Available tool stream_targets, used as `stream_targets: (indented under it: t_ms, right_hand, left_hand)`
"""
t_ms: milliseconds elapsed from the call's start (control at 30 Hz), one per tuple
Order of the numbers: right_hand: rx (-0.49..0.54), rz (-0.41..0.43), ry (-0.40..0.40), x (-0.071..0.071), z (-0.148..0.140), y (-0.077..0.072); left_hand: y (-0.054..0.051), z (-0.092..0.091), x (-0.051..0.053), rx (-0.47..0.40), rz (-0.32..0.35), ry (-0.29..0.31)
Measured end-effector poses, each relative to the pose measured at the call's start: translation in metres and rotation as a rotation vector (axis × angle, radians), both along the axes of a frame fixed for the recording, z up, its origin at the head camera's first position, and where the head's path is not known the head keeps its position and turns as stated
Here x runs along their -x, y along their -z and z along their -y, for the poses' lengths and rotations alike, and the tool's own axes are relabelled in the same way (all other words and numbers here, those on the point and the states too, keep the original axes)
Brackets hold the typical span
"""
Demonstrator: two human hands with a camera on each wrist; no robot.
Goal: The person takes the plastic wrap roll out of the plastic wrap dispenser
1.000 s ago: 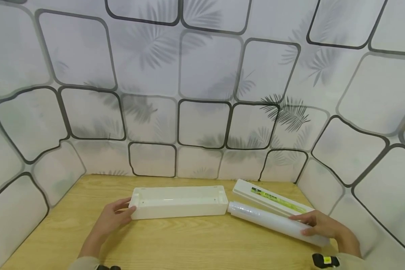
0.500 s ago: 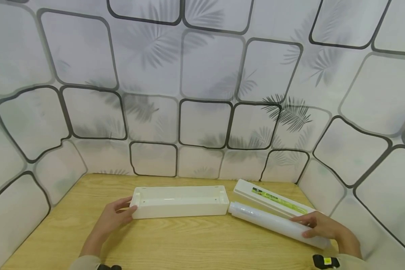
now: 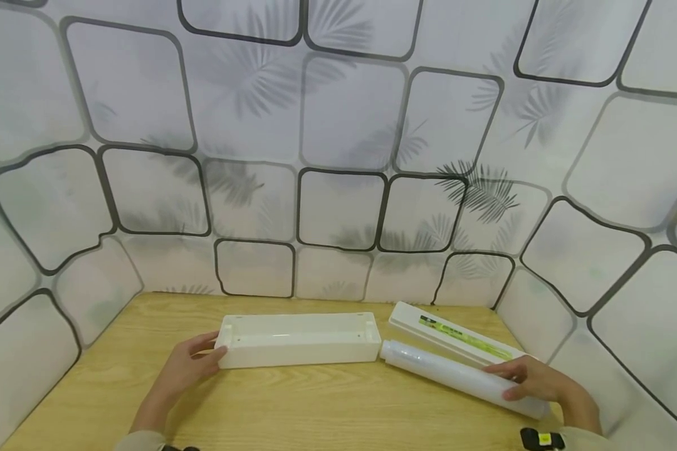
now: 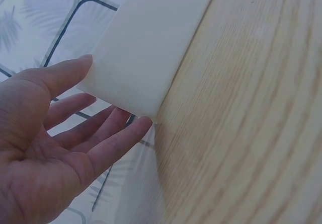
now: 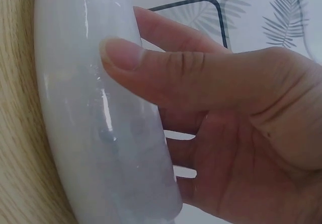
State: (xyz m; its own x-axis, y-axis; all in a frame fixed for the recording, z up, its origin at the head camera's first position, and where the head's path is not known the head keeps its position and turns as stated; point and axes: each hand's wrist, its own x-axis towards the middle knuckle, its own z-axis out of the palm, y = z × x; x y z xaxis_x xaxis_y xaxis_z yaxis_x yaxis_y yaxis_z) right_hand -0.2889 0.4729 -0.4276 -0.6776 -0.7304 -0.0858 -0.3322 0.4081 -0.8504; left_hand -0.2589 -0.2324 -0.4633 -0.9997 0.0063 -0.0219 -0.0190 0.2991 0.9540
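On the wooden table lies an open white plastic box (image 3: 299, 355), long and narrow. My left hand (image 3: 186, 366) is at its left end; in the left wrist view the thumb (image 4: 75, 73) meets the box's corner and the loosely spread fingers touch its end wall. To the right, a roll of plastic wrap (image 3: 446, 371) lies slantwise, one end near the box. My right hand (image 3: 536, 379) holds the roll near its other end, thumb (image 5: 146, 65) on the near side and fingers behind. Parts of those fingers are hidden by the roll.
Behind the roll lies a long white lid (image 3: 412, 316) with a green and yellow label. The wooden table (image 3: 293, 407) is bounded by patterned walls (image 3: 338, 207) at the back and both sides.
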Motion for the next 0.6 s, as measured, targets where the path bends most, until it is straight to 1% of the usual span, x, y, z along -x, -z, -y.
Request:
stream_targets:
  t_ms: [133,333,600]
  right_hand:
    - [-0.023,0.013,0.020,0.0000,0.0013,-0.0006]
    - [-0.057,-0.033,0.012,0.0004,0.0043,-0.0031]
    - [-0.134,-0.082,0.074,-0.0021,0.0097,-0.0098]
  left_hand:
    - [0.0010,0.0008,0.0004,0.004,0.004,-0.002]
    - [0.0035,0.0020,0.0011,0.006,0.010,-0.001]
    - [0.0018,0.0009,0.0008,0.009,-0.002,0.002]
